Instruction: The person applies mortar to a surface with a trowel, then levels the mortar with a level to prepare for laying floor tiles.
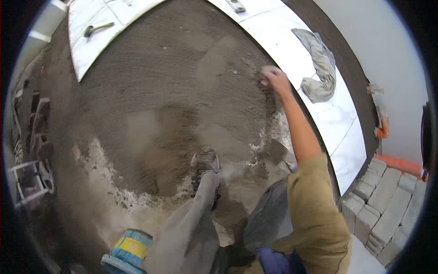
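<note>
My right hand (274, 78) is stretched out low over the grey mortar bed (182, 77), close to the edge of the white marbled tiles (328, 123) on the right. Its fingers look curled closed and slightly blurred; what they hold, if anything, cannot be made out. A crumpled grey cloth (321, 68) lies on those tiles, just right of the hand. My left hand is out of view. Below, my shoe (205, 164) stands at the near edge of the mortar.
A mallet (98, 29) rests on tiles at the upper left. A small tool (236, 5) lies on tiles at the top. Grey blocks (383, 196) are stacked at right, near an orange pipe (383, 130). A blue bucket with a yellow label (132, 246) stands at lower left.
</note>
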### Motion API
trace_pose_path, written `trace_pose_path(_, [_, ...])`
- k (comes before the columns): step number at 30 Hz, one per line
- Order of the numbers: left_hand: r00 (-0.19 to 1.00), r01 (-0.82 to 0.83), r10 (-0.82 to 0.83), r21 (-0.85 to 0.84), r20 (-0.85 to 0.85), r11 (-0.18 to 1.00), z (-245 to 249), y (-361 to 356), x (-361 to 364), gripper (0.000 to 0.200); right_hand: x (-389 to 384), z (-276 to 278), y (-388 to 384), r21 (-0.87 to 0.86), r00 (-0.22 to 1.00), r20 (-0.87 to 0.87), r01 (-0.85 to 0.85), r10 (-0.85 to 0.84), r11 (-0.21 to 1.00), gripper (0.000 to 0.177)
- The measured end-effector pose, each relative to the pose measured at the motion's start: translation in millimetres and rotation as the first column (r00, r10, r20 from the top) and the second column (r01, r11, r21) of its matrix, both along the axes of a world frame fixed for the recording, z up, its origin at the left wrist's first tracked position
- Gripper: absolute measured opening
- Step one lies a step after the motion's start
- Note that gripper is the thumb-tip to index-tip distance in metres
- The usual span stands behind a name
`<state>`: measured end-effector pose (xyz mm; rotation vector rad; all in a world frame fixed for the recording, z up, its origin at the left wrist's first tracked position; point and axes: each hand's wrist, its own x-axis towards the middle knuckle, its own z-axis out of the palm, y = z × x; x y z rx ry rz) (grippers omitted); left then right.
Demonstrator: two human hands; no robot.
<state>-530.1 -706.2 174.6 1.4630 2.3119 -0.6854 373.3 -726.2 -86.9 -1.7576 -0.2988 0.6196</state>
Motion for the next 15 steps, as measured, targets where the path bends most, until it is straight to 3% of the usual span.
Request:
trace_pose_path(1, [1.0,-0.002,0.002,0.022,0.014,1.0,-1.9,-3.3,-3.4,0.041,-15.6,2.5,-35.3,0.168,0.973,-0.152,0.199,-0.174,0.966,0.025])
trace_pose_path(3, [0.999,-0.002,-0.001,0.067,0.043,0.998,-4.6,-11.8,-12.9,0.042,-29.6,-18.7,-128.2,0.217,0.816,-0.255,0.571,-0.519,0.791,0.015])
trace_pose_path(6, [0.996,0.038,-0.05,0.155,0.077,0.987,-11.4,-24.0,-25.7,0.042,-52.9,-63.7,-216.8,0.014,0.77,0.184,0.62,-0.611,0.785,0.013])
trace_pose_path(7, [0.994,0.055,-0.071,0.181,0.081,0.982,-12.9,-25.3,-29.9,0.042,-72.4,-40.3,-188.5,0.067,0.736,-0.038,0.677,-0.676,0.733,0.017])
trace_pose_path(9, [0.99,0.104,-0.124,0.234,0.074,0.967,-17.0,-30.9,-37.7,0.043,-110.7,18.0,-95.7,0.014,0.934,0.205,0.296,-0.293,0.955,0.029])
trace_pose_path(10, [0.987,0.127,-0.147,0.259,0.062,0.958,-17.2,-34.4,-40.1,0.043,-133.6,57.5,-42.9,-0.005,0.942,0.321,0.106,-0.099,0.994,0.035])
trace_pose_path(11, [0.984,0.149,-0.169,0.278,0.049,0.949,-17.8,-36.8,-42.4,0.043,-163.3,139.1,30.9,0.112,0.922,0.377,-0.144,0.092,0.983,0.042])
trace_pose_path(12, [0.984,0.162,-0.176,0.31,0.019,0.937,-20.3,-38.8,-44.4,0.043,-186.3,201.3,84.2,0.659,0.956,-0.073,-0.167,0.283,0.733,0.055])
trace_pose_path(13, [0.99,0.13,-0.141,0.355,0.005,0.926,-23.4,-43.4,-49.6,0.043,-215.2,269.7,120.8,0.45,0.948,0.122,-0.318,0.295,0.834,0.078])
trace_pose_path(14, [0.996,0.059,-0.082,0.403,0.04,0.913,-25.1,-45.8,-54.7,0.044,-226.6,292.3,148.8,0.301,0.887,0.354,-0.408,0.297,0.862,0.085])
trace_pose_path(15, [0.937,-0.23,0.064,0.469,0.343,0.853,-39.6,-45.4,-71.4,0.051,-237.9,314.8,176.1,0.145,0.775,0.564,-0.432,0.284,0.89,0.092])
